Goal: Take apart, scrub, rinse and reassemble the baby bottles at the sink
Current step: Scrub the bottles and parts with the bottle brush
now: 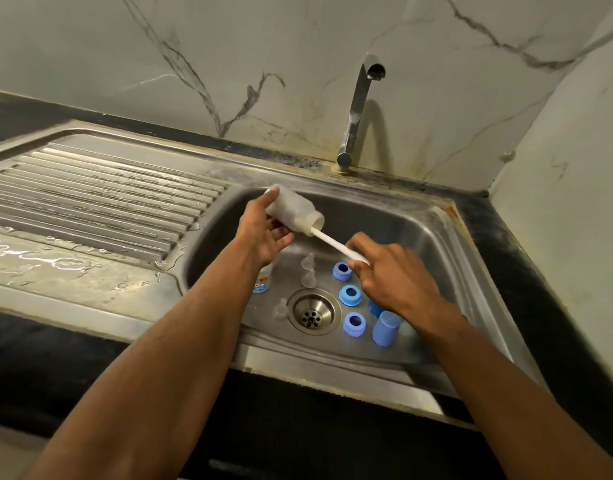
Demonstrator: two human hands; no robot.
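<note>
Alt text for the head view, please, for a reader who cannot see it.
Over a steel sink basin, the left hand holds a clear plastic baby bottle tilted on its side while the right hand grips the white handle of a bottle brush pushed into its mouth. Three blue screw rings, a blue cap and clear silicone teats lie around the drain.

A clear plastic bottle (pixel 293 210) is held above the steel sink basin (pixel 436 258), left of the white brush handle (pixel 336 244) entering its mouth. Three blue plastic collar rings (pixel 350 295) are set right of the round metal drain (pixel 313 316); three clear silicone teats (pixel 307 271) are set left of the rings. The ribbed steel drainboard (pixel 100 199) is placed left of the basin.
</note>
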